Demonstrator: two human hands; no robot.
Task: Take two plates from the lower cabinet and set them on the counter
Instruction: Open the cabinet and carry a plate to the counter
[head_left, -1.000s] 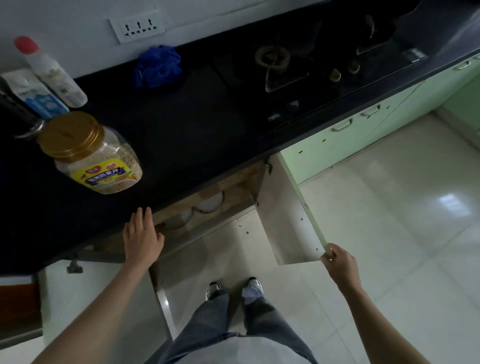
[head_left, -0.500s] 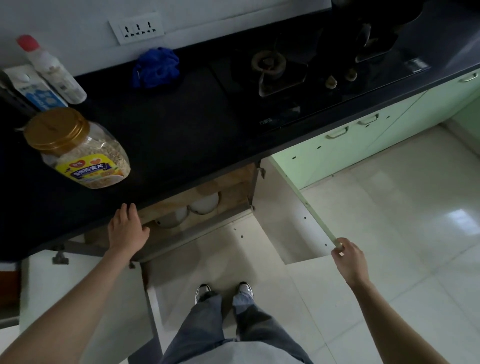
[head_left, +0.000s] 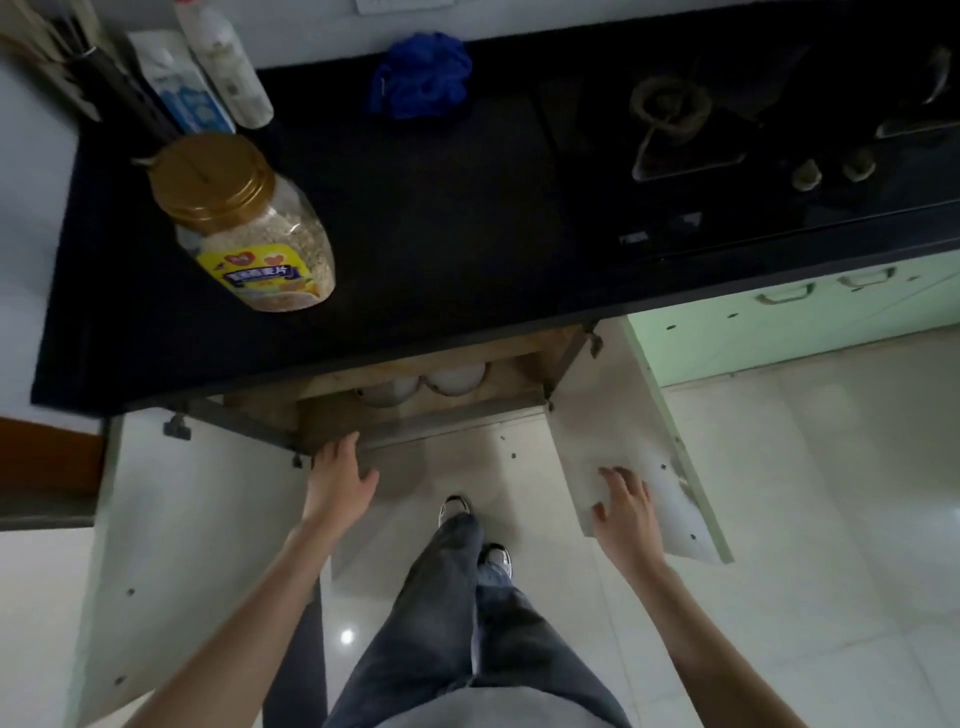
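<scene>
Plates (head_left: 441, 384) were what we wanted, and they sat inside the lower cabinet (head_left: 426, 410), two pale rounded rims just showing side by side under the front edge of the bench (head_left: 467, 218). None had come out: the dark bench top carried only a jar (head_left: 244, 223) with a gold lid, a blue cloth (head_left: 421, 75), some bottles (head_left: 223, 62) at the back corner and a stove (head_left: 727, 130) to our right.

Both cabinet doors stood wide, the left door (head_left: 197, 545) and the right door (head_left: 634, 467) swung out over the tiled floor (head_left: 831, 519). So we judged the opening step finished and the reach in hand.

Our left hand (head_left: 337, 483) was at the cabinet's lower front edge, fingers (head_left: 340, 452) loosely together and pointing into the opening, holding nothing. Our right hand (head_left: 626, 509) hovered over the inner face of the right door, its fingers (head_left: 615, 475) spread and empty; whether it touched the panel we could not tell.

By our reckoning almost all of the task remained: reach in under the bench, grip the first plate, lift it clear of the frame, set it on the bare stretch between the jar and the stove, then do the same for the second. How the plates were stacked or propped inside was hidden from us.
</scene>
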